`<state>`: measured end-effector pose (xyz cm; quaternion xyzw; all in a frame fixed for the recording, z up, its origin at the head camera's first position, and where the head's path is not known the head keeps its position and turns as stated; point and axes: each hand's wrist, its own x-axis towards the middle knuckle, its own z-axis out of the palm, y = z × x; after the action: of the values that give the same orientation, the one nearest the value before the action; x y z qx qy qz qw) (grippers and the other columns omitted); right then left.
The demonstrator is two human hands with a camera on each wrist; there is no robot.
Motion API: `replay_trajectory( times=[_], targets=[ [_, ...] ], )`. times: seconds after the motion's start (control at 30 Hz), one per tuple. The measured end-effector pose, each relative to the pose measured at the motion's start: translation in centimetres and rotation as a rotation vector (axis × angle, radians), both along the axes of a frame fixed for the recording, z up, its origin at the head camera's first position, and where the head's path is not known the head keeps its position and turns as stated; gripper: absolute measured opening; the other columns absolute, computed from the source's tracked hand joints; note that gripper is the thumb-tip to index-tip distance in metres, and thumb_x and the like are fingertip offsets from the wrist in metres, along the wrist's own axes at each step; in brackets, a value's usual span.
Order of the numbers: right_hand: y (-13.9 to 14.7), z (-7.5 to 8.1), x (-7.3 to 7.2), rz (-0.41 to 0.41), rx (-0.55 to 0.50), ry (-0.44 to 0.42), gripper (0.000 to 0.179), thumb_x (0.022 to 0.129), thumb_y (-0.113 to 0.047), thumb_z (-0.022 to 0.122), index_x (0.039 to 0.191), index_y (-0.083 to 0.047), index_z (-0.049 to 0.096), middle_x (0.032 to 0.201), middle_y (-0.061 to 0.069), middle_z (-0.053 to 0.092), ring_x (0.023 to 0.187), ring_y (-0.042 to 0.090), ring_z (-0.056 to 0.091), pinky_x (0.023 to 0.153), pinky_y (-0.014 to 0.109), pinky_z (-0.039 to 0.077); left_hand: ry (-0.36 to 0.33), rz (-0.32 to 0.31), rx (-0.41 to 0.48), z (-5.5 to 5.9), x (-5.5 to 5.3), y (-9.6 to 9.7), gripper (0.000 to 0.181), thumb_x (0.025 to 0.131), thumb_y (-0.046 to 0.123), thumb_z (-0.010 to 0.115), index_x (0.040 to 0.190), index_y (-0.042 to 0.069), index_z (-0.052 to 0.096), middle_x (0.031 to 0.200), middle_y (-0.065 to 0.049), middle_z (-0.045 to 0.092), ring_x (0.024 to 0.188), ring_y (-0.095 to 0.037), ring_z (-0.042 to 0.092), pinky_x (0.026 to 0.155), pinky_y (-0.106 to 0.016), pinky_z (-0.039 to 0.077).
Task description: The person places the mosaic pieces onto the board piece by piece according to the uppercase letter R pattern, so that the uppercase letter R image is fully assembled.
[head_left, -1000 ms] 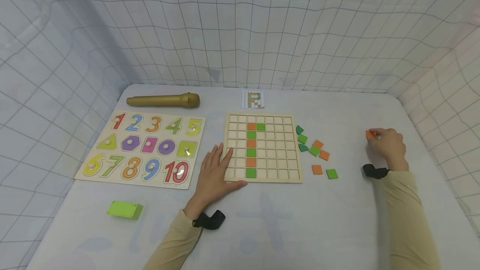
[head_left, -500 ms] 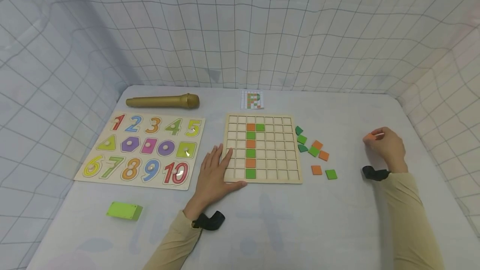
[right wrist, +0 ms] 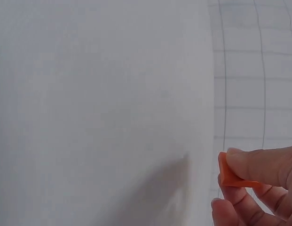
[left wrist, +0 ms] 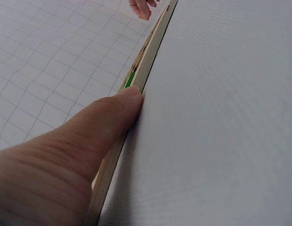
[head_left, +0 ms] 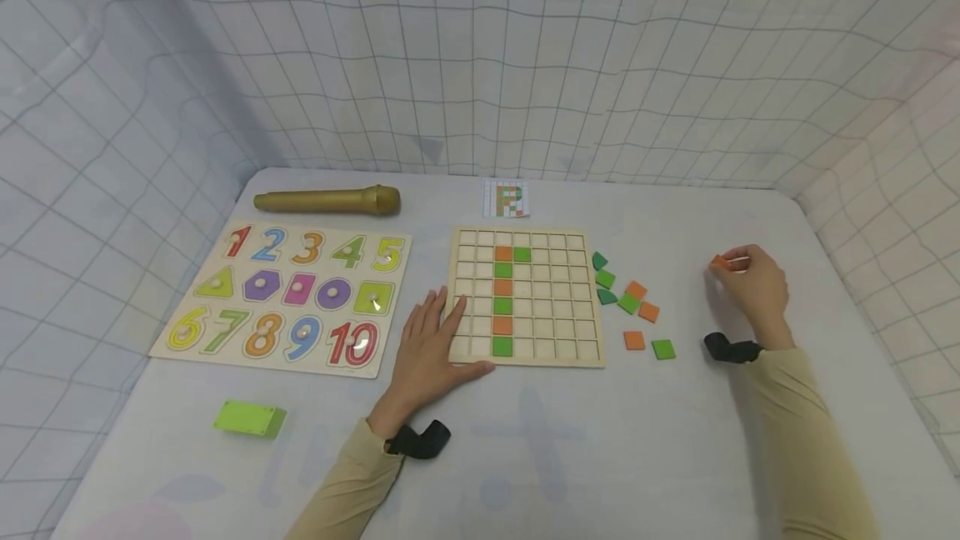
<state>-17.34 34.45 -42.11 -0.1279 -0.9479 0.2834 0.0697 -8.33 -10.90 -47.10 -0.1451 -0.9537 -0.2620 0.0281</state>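
Fingers of the right hand point(head_left: 756, 288): pinched narrow on one orange tile point(right wrist: 230, 181). Fingers of the left hand point(head_left: 426, 357): extended, index over the left edge of the grid board point(head_left: 558, 362), thumb wide at its near edge. Loose tiles point(head_left: 628, 302): left of the right-hand fingers. Number puzzle point(head_left: 327, 267): left of the left-hand fingers, numerals 1 to 10 legible. Printed card point(head_left: 506, 199): beyond the left-hand fingers.

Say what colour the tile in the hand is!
The tile is orange, clearest in the right wrist view.
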Motion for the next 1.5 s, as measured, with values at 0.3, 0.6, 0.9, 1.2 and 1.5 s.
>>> replay_trajectory(
  times=[0.3,0.6,0.9,1.2,1.5],
  targets=[
    [-6.4,2.1,-1.6,0.096,-0.046,0.144,0.033,0.087,-0.028,0.071,0.099,0.001,0.061,0.096,0.022,0.067,0.084,0.033,0.062,0.056,0.031,0.041,-0.007,0.004,-0.009,0.1,-0.1,0.1,0.103,0.071,0.061,0.073,0.149,0.008,0.031,0.155,-0.018,0.016,0.143,-0.030,0.004,0.113,-0.046,0.003],
    [-12.4,2.6,-3.1,0.283,-0.088,0.182,0.027,0.085,-0.028,0.073,0.090,-0.003,0.063,0.087,0.014,0.065,0.077,0.028,0.060,0.056,0.031,0.041,-0.005,0.002,-0.008,0.2,-0.1,0.1,0.103,0.070,0.060,0.073,0.148,0.007,0.032,0.154,-0.018,0.017,0.142,-0.030,0.005,0.113,-0.046,0.004],
    [-16.7,2.3,-3.9,0.422,-0.157,0.091,0.022,0.083,-0.027,0.076,0.088,-0.006,0.069,0.083,0.008,0.068,0.069,0.021,0.059,0.050,0.029,0.041,0.001,0.001,-0.016,0.1,-0.1,0.1,0.103,0.071,0.060,0.072,0.149,0.007,0.031,0.154,-0.018,0.017,0.142,-0.030,0.006,0.113,-0.046,0.004],
    [-18.9,1.2,-4.3,0.509,-0.133,-0.015,0.014,0.089,-0.019,0.068,0.093,-0.006,0.072,0.086,0.008,0.068,0.071,0.022,0.058,0.055,0.030,0.042,-0.003,0.005,-0.013,0.2,0.0,0.1,0.103,0.070,0.060,0.073,0.148,0.007,0.031,0.154,-0.018,0.017,0.143,-0.029,0.005,0.113,-0.046,0.004],
    [-19.8,0.3,-4.5,0.501,-0.108,-0.067,0.015,0.091,-0.020,0.066,0.098,-0.008,0.071,0.092,0.009,0.069,0.076,0.023,0.061,0.059,0.033,0.046,-0.003,0.006,-0.007,0.2,-0.1,0.1,0.103,0.070,0.060,0.073,0.148,0.007,0.032,0.154,-0.019,0.018,0.143,-0.029,0.005,0.113,-0.046,0.004]
  ],
)
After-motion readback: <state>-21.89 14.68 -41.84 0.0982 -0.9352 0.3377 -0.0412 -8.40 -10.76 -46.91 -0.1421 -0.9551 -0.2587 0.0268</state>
